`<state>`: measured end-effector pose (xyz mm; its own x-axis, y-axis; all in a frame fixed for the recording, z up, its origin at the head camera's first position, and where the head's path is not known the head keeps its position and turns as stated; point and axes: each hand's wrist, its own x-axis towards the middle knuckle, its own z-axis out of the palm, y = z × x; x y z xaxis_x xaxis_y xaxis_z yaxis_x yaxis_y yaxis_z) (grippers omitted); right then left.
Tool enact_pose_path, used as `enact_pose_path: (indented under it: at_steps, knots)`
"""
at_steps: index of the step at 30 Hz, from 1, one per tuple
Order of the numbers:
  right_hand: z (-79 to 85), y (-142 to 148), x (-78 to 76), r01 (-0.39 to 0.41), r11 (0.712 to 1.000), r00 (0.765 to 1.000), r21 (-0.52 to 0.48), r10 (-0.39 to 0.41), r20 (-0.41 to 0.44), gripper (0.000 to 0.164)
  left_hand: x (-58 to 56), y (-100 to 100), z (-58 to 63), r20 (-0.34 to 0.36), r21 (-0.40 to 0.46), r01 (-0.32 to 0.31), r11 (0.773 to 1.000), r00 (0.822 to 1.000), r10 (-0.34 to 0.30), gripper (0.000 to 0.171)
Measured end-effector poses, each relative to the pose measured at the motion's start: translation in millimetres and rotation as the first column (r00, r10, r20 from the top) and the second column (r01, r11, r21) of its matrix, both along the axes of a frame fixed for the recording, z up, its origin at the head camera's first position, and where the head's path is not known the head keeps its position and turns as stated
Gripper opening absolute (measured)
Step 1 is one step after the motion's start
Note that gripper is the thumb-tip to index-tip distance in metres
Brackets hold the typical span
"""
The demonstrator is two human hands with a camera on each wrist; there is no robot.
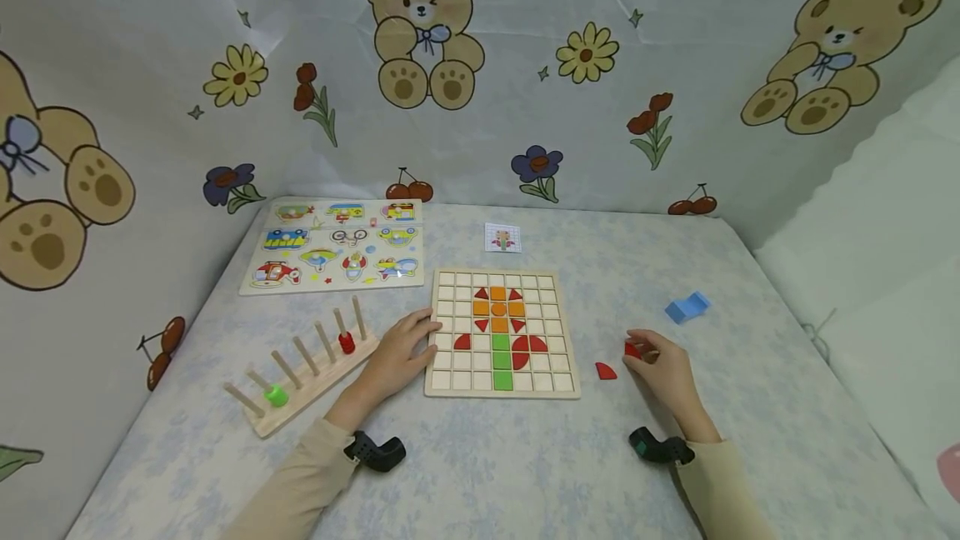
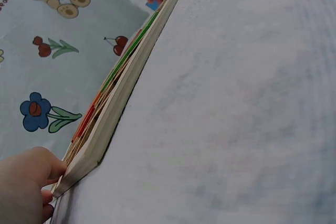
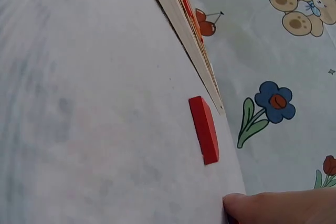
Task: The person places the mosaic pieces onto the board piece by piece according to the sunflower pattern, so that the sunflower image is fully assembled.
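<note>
My left hand (image 1: 405, 346) rests with its fingertips along the left edge of a wooden grid board (image 1: 459, 379). On the board lie orange squares (image 1: 498, 294) around an orange circle, red triangles (image 1: 482, 293), a column of green squares (image 1: 502, 360) and red quarter circles (image 1: 462, 342). To the right of the board, my right hand (image 1: 667, 369) pinches a red piece (image 1: 632, 350) between thumb and fingers, close over the table; its shape is mostly hidden. Between that hand and the board lies a loose red quarter circle (image 1: 606, 371), also seen edge-on as a red block (image 3: 205, 130) in the right wrist view.
Behind the board lies a small picture card (image 1: 502, 237). A vehicle peg puzzle (image 1: 330, 259) is at the back left, with a wooden peg rack (image 1: 307, 386) in front of it. A blue block (image 1: 687, 307) sits to the right. A bear-print cloth (image 1: 525, 107) hangs behind the table.
</note>
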<state>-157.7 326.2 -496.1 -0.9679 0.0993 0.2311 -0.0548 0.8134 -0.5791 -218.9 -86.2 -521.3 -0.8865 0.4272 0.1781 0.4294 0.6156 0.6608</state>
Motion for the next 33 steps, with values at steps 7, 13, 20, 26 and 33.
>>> enact_pose_path:
  at_steps: [7,13,20,26,33]
  knots:
    - [7.5,-41.1,-14.0,-0.089,0.994,0.996,-0.059,0.09,0.016,0.038,-0.4,-1.5,-1.2,-0.004,-0.002,-0.011,1.0,1.0,0.011,0.038]
    - [17.8,-99.6,-31.8,-0.262,0.958,0.964,-0.118,0.266,0.024,0.036,-0.1,0.2,-2.7,-0.001,0.013,0.001,1.0,1.0,-0.001,0.037]
    - [15.5,-161.7,-43.6,-0.426,0.892,0.896,-0.149,0.439,0.068,0.037,0.8,2.4,-2.6,0.001,0.001,-0.003,1.0,1.0,0.003,0.037]
    - [9.3,-183.2,-45.6,-0.447,0.883,0.883,-0.142,0.461,0.088,0.036,0.9,3.5,-1.6,-0.026,-0.008,0.006,1.0,1.0,-0.006,0.037]
    - [7.8,-186.7,-47.6,-0.455,0.872,0.876,-0.181,0.475,0.086,0.033,0.9,0.4,0.1,-0.026,-0.014,-0.005,1.0,1.0,0.005,0.038]
